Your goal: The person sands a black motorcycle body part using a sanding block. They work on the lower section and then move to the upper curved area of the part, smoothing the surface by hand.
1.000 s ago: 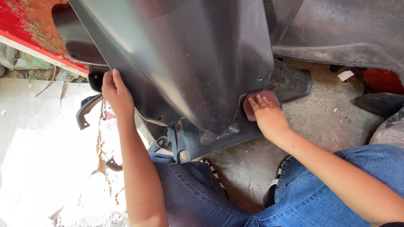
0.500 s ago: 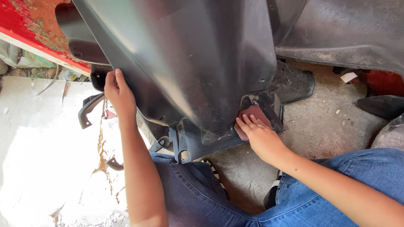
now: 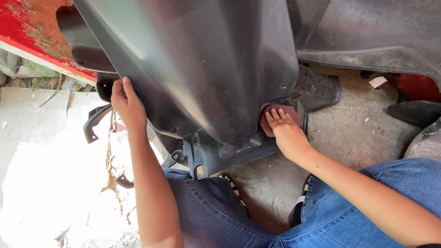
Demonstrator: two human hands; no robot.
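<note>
A large dark grey plastic body panel [image 3: 206, 69] leans over my lap, its lower bracket end near my knees. My left hand [image 3: 126, 103] grips the panel's left edge, fingers curled around it. My right hand [image 3: 285, 131] lies flat with fingers together on a reddish-brown piece of sandpaper [image 3: 278, 115], pressing it against the panel's lower right edge. Most of the sandpaper is hidden under my palm and the panel's curve.
My legs in blue jeans [image 3: 220, 216] fill the bottom of the view. A red, rusty metal part [image 3: 32, 32] sits at the top left. Another dusty black panel [image 3: 372, 36] lies at the top right. Concrete floor [image 3: 353, 128] shows below it, sunlit at the left.
My right hand has slid the sandpaper leftwards and partly under the panel's lower right edge. My left hand has kept its grip on the left edge.
</note>
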